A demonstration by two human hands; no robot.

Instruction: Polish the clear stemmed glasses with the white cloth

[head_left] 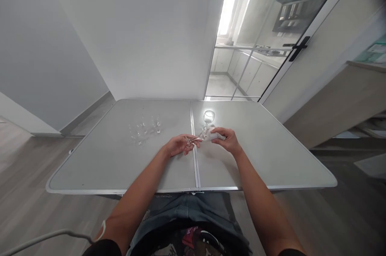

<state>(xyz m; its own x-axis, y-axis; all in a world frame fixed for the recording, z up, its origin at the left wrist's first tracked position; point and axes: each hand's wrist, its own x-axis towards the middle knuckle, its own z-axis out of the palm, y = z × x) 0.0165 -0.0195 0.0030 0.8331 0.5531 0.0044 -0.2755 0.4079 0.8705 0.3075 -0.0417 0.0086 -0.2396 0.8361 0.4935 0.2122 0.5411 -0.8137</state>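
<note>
My left hand (181, 144) is closed on the foot and stem end of a clear wine glass (202, 135), which lies tilted nearly sideways above the table's middle seam. My right hand (227, 140) is wrapped round a white object (215, 136) at the bowl end of that glass. It looks like a cloth or a soft brush, but I cannot tell which, nor how far it reaches into the bowl. Just behind the hands a second stemmed glass (208, 116) stands upright, its lower part overlapped by the held glass.
Several small clear glasses (144, 128) stand in a group on the left half of the grey folding table (102, 163). A pale wall rises behind the table. To the back right is a glazed door with a black handle (298, 48), beside a wooden shelf (340, 99).
</note>
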